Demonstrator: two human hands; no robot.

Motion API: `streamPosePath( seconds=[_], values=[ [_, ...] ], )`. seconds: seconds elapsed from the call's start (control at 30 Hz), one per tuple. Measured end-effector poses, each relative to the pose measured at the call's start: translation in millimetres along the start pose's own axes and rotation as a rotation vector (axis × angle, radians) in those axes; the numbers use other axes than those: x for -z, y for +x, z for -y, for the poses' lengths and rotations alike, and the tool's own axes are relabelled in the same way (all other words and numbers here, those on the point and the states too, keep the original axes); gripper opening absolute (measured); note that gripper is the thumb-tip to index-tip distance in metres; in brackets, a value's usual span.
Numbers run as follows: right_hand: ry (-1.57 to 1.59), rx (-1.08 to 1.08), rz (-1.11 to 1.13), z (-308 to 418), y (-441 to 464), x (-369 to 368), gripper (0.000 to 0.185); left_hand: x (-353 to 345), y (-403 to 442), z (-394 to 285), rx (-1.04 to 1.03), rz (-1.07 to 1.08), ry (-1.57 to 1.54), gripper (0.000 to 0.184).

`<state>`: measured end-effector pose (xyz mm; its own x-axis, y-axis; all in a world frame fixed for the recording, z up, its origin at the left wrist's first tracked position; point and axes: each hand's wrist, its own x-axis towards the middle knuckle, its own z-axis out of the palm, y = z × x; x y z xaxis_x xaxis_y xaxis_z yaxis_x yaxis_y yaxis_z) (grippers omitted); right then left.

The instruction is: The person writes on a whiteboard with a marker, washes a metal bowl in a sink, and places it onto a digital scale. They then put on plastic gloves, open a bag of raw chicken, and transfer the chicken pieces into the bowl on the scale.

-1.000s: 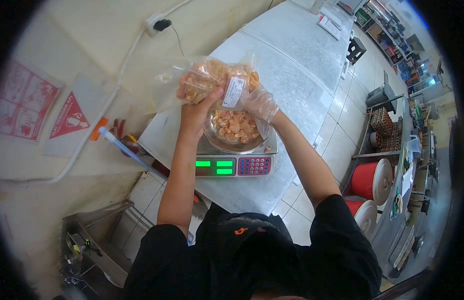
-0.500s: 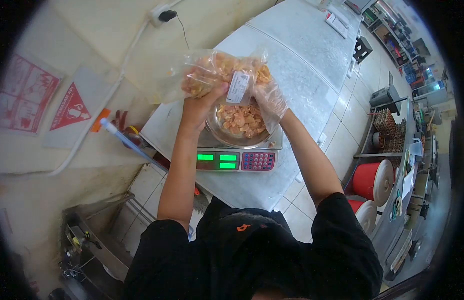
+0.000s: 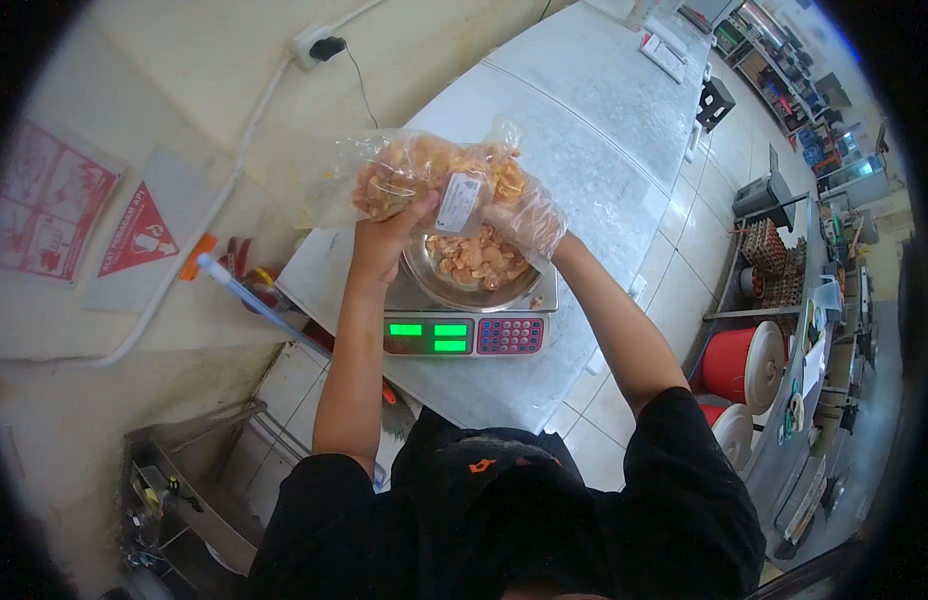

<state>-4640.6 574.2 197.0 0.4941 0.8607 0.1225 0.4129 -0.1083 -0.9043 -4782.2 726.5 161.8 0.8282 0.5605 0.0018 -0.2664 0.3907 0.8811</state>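
A clear plastic bag (image 3: 399, 180) full of raw, pale pink meat pieces, apparently chicken, is held over a metal bowl (image 3: 420, 284). My bare left hand (image 3: 392, 238) grips the bag's underside, thumb near its white printed label (image 3: 459, 204). On the other side, my right hand (image 3: 532, 222), in a clear plastic glove, is closed around the bag near its gathered end; the fingertips are partly hidden. Cut meat pieces (image 3: 479, 262) lie in the bowl. The bowl stands on a digital scale (image 3: 464, 334) with lit green displays, whose digits are unreadable.
The scale sits near the front end of a long white worktop (image 3: 594, 130). A wall with a power plug (image 3: 329, 47) borders the left, and a light blue pole (image 3: 249, 292) leans there. Rightward stand lidded red tubs (image 3: 729, 362) and a metal counter.
Both hands and the bag are slightly lower in view, closer to the bowl. The view itself has shifted a little. Both hands still hold the bag.
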Motion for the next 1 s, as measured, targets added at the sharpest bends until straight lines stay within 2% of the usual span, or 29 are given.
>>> streamPosePath(
  seconds=[0.13, 0.33, 0.4, 0.43, 0.5, 0.53, 0.6, 0.73, 0.8, 0.9, 1.0],
  values=[
    [-0.112, 0.042, -0.018, 6.9, 1.8, 3.9, 0.041, 8.5, 5.9, 5.1, 0.004, 0.033, -0.013, 0.042],
    [-0.265, -0.112, 0.034, -21.1, 9.0, 8.0, 0.045, 10.4, 3.2, 4.6, 0.065, -0.012, -0.069, 0.041],
    [0.075, -0.121, 0.015, -21.1, 1.3, 7.4, 0.043, 7.4, 0.8, 3.2, 0.087, -0.032, -0.081, 0.041],
    [0.069, -0.120, 0.013, -20.6, -1.1, 9.3, 0.043, 6.1, 0.0, 1.7, 0.085, -0.028, -0.085, 0.041],
    [0.312, -0.256, 0.105, -11.6, -3.7, 13.3, 0.046, 4.3, 0.2, -1.5, 0.044, -0.037, -0.068, 0.041],
    [0.308, -0.255, 0.103, -10.2, -5.5, 13.3, 0.046, 4.8, 1.7, -0.4, 0.042, -0.035, -0.071, 0.041],
    [0.702, -0.207, 0.138, -4.5, -5.6, 11.8, 0.052, 6.2, 5.1, 1.7, 0.000, -0.133, -0.055, 0.040],
    [0.531, -0.288, 0.026, 12.1, 0.9, 3.4, 0.054, 5.5, 5.3, 2.3, 0.024, -0.133, -0.011, 0.040],
    [0.263, -0.248, -0.048, 4.5, 4.4, -0.8, 0.050, 0.1, 4.9, -2.0, 0.025, -0.089, -0.016, 0.039],
    [0.434, -0.168, -0.067, -12.8, 8.4, -2.1, 0.046, 2.1, 10.1, 5.3, 0.022, -0.087, -0.026, 0.040],
    [0.410, -0.127, -0.122, -35.6, 15.7, -4.9, 0.044, 2.1, 10.8, -0.8, 0.039, -0.037, -0.063, 0.041]
  ],
)
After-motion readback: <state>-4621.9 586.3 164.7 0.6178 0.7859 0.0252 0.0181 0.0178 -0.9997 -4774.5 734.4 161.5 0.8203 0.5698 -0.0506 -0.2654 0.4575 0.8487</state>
